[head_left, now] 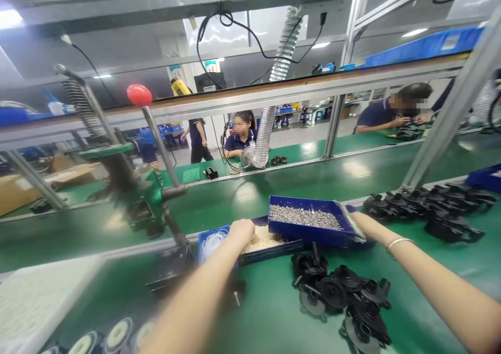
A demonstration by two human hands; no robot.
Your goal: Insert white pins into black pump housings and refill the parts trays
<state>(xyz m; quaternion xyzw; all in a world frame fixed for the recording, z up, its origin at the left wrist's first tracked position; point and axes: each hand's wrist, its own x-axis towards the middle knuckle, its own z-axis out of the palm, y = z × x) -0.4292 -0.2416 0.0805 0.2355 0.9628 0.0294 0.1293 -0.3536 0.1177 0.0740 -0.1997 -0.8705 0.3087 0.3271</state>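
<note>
The blue bin [313, 234] of metal pins [305, 216] is gripped at its right end by the right hand [357, 224], whose fingers are partly hidden; the tray [270, 251] of beige pieces [264, 237] is partly covered by the bin; the left hand [241, 232] is held at those pieces — whether its hidden fingers are spread or pinched cannot be told; black parts [334, 292] are heaped nearer on the green bench [266, 312].

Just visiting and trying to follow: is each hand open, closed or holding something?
Left hand: at the lower bin of pale pieces; fingertips hidden, cannot tell.
Right hand: holding the blue bin of metal pieces by its end.
</note>
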